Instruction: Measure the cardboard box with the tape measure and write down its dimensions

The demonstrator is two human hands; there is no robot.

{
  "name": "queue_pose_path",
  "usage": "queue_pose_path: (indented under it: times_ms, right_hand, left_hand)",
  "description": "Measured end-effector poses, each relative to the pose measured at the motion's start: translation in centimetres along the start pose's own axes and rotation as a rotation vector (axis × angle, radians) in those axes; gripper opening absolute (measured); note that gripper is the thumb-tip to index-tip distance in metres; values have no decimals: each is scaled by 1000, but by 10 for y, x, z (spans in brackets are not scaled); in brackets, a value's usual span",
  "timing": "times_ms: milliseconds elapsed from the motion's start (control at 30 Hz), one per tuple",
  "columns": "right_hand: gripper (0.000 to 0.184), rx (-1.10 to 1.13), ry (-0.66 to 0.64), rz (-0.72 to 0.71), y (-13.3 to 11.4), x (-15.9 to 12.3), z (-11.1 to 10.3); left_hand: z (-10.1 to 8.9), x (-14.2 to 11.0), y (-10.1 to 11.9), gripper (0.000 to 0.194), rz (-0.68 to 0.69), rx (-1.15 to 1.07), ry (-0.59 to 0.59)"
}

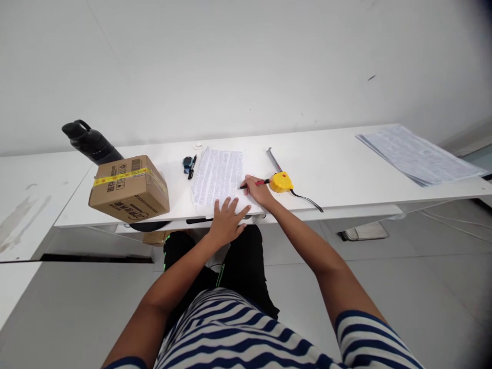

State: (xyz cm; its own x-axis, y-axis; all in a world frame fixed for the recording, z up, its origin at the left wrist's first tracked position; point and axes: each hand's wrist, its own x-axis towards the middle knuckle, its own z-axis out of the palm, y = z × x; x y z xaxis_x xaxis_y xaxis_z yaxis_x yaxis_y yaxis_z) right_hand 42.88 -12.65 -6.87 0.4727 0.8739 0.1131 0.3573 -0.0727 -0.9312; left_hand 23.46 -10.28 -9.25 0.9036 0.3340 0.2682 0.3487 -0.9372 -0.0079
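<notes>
A sheet of paper (217,177) covered in dense lines of writing lies slightly turned on the white desk. My left hand (226,221) rests flat on its near edge with the fingers spread. My right hand (257,190) grips a red and black pen (262,182), its tip at the sheet's right edge. Just right of that hand sits a yellow tape measure (281,182), with a short length of blade (274,159) drawn out towards the wall and a black strap (307,199) trailing right.
A taped cardboard box (128,187) stands on the left, a dark bottle (92,143) behind it. Near the sheet's left side lie a blue-black watch-like item (187,164) and a black pen (192,167). More printed sheets (418,154) lie at the desk's right end. The wall (246,66) rises behind.
</notes>
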Motion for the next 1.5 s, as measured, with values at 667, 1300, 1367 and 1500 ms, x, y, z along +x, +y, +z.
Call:
queue_pose_path:
  times_ms: [667, 1300, 1367, 1500]
  right_hand:
    - [38, -83, 65, -6, 3, 0, 1]
    - [37, -105, 105, 10, 5, -1, 2]
    - [37, -98, 110, 15, 4, -2, 2]
    - [37, -86, 141, 10, 5, -3, 3]
  left_hand:
    - [11, 1, 4, 58, 7, 11, -22]
    - [9, -1, 4, 58, 9, -1, -36]
    - [8, -1, 4, 60, 10, 6, -43]
    - [7, -1, 4, 62, 13, 13, -49]
